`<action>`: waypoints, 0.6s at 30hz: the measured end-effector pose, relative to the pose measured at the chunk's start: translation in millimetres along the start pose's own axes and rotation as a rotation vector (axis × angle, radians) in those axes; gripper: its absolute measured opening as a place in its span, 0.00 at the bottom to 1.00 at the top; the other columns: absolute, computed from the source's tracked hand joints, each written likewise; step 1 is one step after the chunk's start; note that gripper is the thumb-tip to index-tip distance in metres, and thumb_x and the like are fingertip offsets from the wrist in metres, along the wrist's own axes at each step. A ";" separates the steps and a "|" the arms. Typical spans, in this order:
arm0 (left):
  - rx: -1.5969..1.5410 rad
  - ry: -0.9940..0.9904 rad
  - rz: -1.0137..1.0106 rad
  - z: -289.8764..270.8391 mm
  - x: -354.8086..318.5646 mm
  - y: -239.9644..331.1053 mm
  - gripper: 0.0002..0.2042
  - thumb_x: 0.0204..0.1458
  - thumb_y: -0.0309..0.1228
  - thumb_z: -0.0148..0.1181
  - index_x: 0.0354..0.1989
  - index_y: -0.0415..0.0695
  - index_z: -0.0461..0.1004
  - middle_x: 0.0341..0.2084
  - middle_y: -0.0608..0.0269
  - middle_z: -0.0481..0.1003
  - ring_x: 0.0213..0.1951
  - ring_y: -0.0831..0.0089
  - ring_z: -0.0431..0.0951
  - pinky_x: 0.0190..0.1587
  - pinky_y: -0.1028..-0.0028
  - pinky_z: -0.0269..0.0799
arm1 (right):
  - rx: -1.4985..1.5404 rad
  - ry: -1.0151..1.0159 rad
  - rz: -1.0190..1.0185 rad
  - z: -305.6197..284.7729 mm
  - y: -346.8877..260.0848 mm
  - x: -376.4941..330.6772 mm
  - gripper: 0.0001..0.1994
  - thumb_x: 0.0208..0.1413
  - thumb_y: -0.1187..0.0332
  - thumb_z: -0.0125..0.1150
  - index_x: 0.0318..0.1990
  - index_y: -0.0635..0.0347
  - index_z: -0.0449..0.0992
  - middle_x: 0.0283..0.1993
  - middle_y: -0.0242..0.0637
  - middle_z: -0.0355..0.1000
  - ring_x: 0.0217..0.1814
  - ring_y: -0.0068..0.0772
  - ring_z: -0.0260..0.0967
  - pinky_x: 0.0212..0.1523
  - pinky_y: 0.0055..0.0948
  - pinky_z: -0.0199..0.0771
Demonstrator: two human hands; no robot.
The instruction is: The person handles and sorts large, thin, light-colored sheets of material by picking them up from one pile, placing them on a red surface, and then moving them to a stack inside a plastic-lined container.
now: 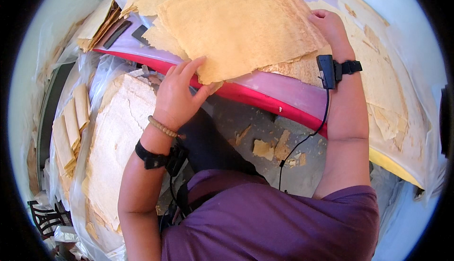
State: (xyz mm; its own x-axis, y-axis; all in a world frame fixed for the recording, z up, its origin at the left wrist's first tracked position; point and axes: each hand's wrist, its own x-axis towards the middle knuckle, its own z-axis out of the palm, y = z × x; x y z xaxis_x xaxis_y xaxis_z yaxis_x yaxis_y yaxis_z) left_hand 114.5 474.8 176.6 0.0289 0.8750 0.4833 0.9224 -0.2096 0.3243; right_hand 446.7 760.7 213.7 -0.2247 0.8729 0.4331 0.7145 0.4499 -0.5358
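Note:
A large, thin tan sheet point(241, 29) with ragged edges lies in front of me, over a stack of similar sheets. My left hand point(179, 93) has its thumb and fingers closed at the sheet's near left corner. At the far right edge, my right hand point(333, 29) is curled round the border, fingers partly hidden. Below the right hand, the rough edges of lower sheets point(298, 69) stick out. Both wrists wear black straps with small devices; a cable hangs from the right one.
The purple-topped table point(288, 88) has a red front edge. A dark bar point(117, 35) and a dark block point(140, 35) rest left of the stack. Folded sheets point(71, 123) and a pale sheet point(120, 142) lie at left. More sheets point(385, 79) spread right. Scraps point(264, 150) litter the floor.

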 end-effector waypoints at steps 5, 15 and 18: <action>-0.023 0.054 -0.059 3.1 -4.6 -1.4 0.36 0.49 0.34 0.70 0.68 0.45 0.64 0.50 0.48 0.76 0.51 0.49 0.75 0.55 0.58 0.71 | 0.248 -0.020 0.041 -9.5 -38.4 -4.7 0.16 0.57 0.61 0.68 0.46 0.65 0.83 0.37 0.30 0.81 0.38 0.19 0.74 0.42 0.22 0.73; -0.150 0.100 -0.278 18.1 12.9 -0.6 0.46 0.46 0.31 0.70 0.74 0.43 0.49 0.41 0.48 0.77 0.47 0.54 0.79 0.52 0.61 0.75 | 0.593 0.387 -0.165 -62.3 -109.5 -39.7 0.14 0.61 0.67 0.67 0.50 0.67 0.80 0.40 0.29 0.80 0.39 0.15 0.74 0.41 0.15 0.73; -0.169 0.091 -0.317 17.8 11.6 -4.9 0.47 0.46 0.31 0.70 0.75 0.42 0.47 0.40 0.47 0.77 0.45 0.53 0.80 0.50 0.61 0.76 | 0.666 0.343 -0.232 -68.9 -131.2 -47.5 0.16 0.63 0.67 0.66 0.53 0.69 0.78 0.42 0.32 0.80 0.41 0.15 0.74 0.43 0.15 0.76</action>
State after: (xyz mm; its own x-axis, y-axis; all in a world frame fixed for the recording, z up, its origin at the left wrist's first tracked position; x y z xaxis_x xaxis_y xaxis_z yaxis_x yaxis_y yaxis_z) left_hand 117.1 493.7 166.2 -0.2892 0.8671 0.4055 0.8032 -0.0106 0.5956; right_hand 409.3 647.1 313.3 -0.0250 0.6848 0.7283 0.1018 0.7265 -0.6796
